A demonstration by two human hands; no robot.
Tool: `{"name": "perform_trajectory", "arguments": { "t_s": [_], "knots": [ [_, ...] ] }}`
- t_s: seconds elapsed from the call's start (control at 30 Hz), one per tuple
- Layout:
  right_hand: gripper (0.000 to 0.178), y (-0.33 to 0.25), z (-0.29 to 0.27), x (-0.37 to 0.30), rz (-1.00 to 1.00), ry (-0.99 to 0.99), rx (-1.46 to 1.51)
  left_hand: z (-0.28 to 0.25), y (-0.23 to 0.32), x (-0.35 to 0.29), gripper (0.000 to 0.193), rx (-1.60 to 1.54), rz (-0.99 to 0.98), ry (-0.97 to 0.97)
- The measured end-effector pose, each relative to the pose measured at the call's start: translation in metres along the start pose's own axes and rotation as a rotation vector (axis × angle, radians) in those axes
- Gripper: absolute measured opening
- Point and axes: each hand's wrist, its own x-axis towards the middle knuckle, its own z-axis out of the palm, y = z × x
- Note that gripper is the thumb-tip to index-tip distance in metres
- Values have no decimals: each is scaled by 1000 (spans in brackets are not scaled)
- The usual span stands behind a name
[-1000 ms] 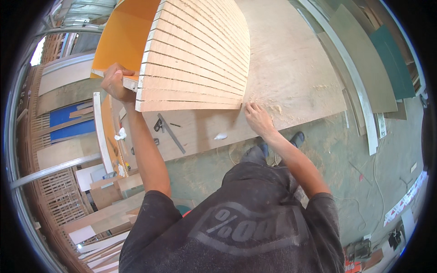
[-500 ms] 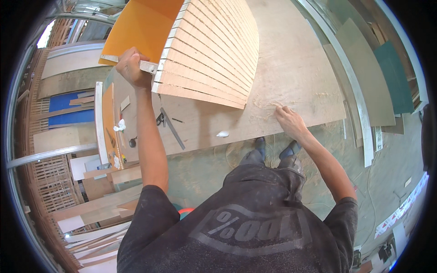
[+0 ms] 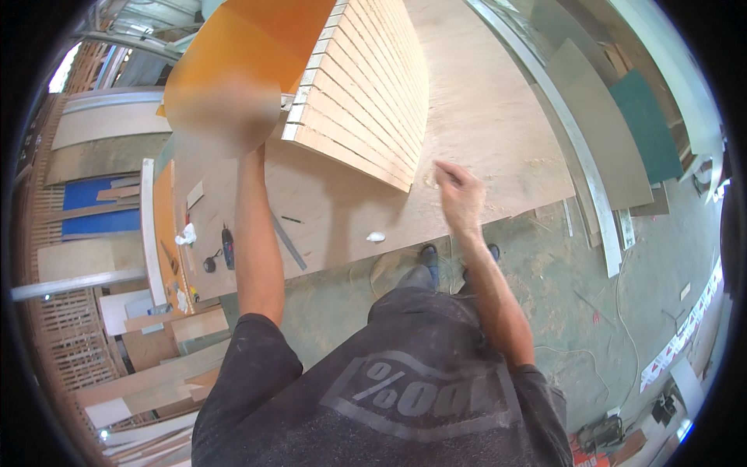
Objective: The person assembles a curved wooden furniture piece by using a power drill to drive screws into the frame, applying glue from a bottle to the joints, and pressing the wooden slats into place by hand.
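A wooden piece with a curved, slatted side [image 3: 362, 93] stands on the workbench [image 3: 498, 124], narrow dark grooves running between its pale strips. Its other face, an orange panel [image 3: 272, 35], slants up at the left. My left hand [image 3: 233, 124] reaches to the near left edge of this piece, but a blurred patch covers the fingers, so their grip is hidden. Just right of the slatted corner, my right hand [image 3: 461, 196] is raised over the bench with its fingers curled together. Whatever they may pinch is too small to make out.
On the bench lie a grey metal rule [image 3: 289, 245], a pencil [image 3: 292, 219], a small white lump [image 3: 376, 237], a tape measure [image 3: 210, 263] and a crumpled white scrap [image 3: 186, 234]. Boards [image 3: 595, 117] lean at the right. Cords [image 3: 622, 319] trail across the floor.
My right hand has lifted and drawn left toward the slatted corner, its fingers now curled in. The left hand, earlier visibly gripping the piece's edge, is now blurred over. The view has shifted slightly.
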Motion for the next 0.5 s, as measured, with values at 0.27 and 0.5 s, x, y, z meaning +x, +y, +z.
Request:
{"name": "perform_trajectory", "arguments": {
  "t_s": [0.27,0.5],
  "knots": [
    [23,-84,77,-30,-374,196,123,7,1,6,28,-16,31,30],
    [65,-79,98,-70,-409,72,-213,5,3,4,30,70,64,37]
  ]
}}
